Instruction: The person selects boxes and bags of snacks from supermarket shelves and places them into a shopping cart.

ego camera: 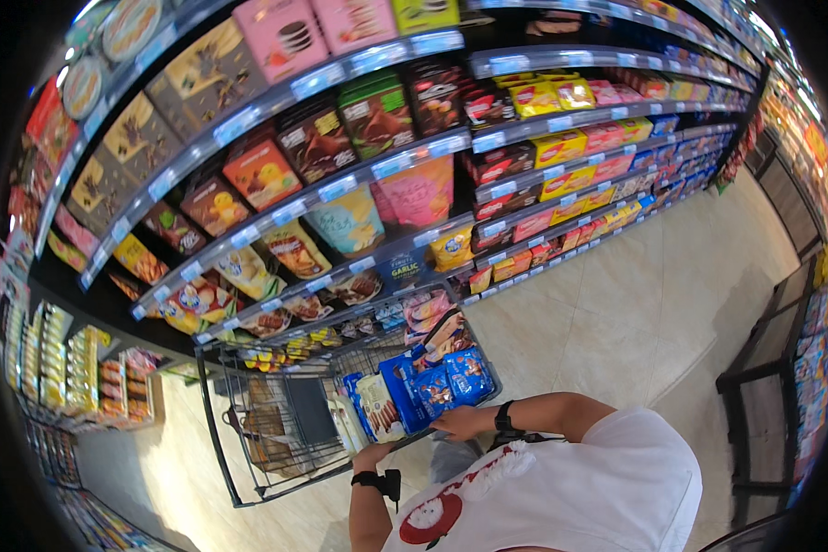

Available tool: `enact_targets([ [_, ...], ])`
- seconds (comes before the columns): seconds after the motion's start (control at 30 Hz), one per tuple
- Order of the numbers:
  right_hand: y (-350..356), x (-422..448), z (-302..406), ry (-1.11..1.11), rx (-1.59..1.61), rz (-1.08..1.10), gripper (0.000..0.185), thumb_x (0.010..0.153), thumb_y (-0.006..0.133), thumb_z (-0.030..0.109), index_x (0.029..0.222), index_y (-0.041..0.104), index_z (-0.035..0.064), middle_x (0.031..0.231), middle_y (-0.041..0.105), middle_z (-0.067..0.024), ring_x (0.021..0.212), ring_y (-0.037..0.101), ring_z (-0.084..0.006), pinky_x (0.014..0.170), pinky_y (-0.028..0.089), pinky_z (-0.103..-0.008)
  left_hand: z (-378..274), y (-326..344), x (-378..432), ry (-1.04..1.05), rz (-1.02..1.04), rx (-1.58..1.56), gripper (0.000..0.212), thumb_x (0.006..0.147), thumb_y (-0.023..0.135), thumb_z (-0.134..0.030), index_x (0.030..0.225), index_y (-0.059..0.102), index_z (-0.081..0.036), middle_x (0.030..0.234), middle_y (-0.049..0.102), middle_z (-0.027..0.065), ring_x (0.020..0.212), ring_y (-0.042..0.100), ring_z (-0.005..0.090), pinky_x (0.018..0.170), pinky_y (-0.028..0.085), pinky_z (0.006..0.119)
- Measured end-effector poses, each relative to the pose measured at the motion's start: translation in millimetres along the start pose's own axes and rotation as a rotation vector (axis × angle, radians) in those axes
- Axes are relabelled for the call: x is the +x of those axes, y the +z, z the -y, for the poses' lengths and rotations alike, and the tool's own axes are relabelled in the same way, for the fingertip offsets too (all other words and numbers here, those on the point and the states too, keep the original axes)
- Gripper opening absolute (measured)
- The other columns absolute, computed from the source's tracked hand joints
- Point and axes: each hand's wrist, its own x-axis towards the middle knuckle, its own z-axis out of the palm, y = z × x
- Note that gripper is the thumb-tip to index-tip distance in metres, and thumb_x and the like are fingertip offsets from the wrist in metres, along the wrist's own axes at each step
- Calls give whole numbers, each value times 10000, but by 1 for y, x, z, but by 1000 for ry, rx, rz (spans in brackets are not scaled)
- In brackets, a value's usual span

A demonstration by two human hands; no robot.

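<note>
A wire shopping cart (303,476) stands before me, with packaged snacks in its basket at the right. My left hand (372,454) is at the cart's near side, beside a cream-coloured pack (348,422); its fingers are mostly hidden. Over the near rim, my right hand (457,422) touches or lies just beside the blue packages. Among these are a large blue pack (401,392) and a shiny blue snack bag (469,376). A cream pouch with pictured biscuit sticks (378,407) lies between my hands. Pink bags (428,310) fill the basket's far end.
Snack shelves (379,165) curve along the cart's far side, close to it. Tiled floor (593,331) runs off to the right. A dark-framed display stand (759,393) borders the right side, and a bottle display (62,359) stands at left. A brown bag (269,435) shows through the cart's wires.
</note>
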Motion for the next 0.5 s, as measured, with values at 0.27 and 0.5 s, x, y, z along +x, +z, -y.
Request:
enact_targets([
  [0.27,9,-69,-12,29,84,-274,644,752,585,179,1333,353,28,1307,442,-174,1192,434,-329,1001,363,-400,-64,31,-31,11,-329,200,603,856,285,-539,1103,639,-119,1192,581,143,1126,529,324,973,319,494],
  [0.5,16,-132,-30,-63,-40,-564,655,708,596,102,1316,373,-1,1314,432,-171,1230,399,-310,1053,299,-403,-93,50,-37,-53,-636,173,511,857,339,-469,1010,677,-117,992,661,143,959,615,311,896,353,521],
])
